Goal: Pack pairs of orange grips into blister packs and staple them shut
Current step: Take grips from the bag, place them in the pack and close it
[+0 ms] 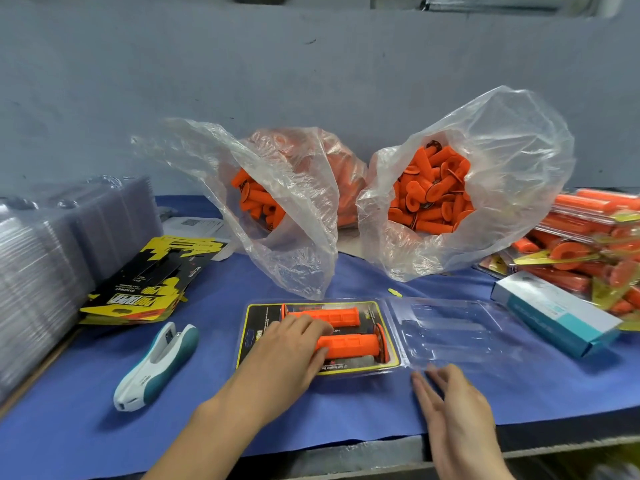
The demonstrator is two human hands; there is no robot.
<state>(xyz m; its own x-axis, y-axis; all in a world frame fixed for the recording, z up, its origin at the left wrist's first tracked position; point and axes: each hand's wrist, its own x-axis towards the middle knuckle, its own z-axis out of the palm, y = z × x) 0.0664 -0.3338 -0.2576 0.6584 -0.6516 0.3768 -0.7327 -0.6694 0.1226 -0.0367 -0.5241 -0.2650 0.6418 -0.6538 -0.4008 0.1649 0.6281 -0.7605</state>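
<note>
An open blister pack lies on the blue cloth, with its card-lined half [254, 318] on the left and its clear lid half [453, 329] folded out to the right. Two orange grips sit in the lined half: the far grip [332, 315] and the near grip [349, 345]. My left hand [294, 351] rests on the near grip's left end, fingers lying over it. Fingers straight, my right hand [450, 393] touches the lid half's near edge. A white and teal stapler [157, 365] lies to the left of the pack.
Two clear bags of loose orange grips [258, 202] [431, 195] stand at the back. Yellow and black cards [145, 282] and stacked empty blisters [45, 258] lie left. Finished packs [588, 244] and a white and teal box [554, 313] lie right. The table edge runs near me.
</note>
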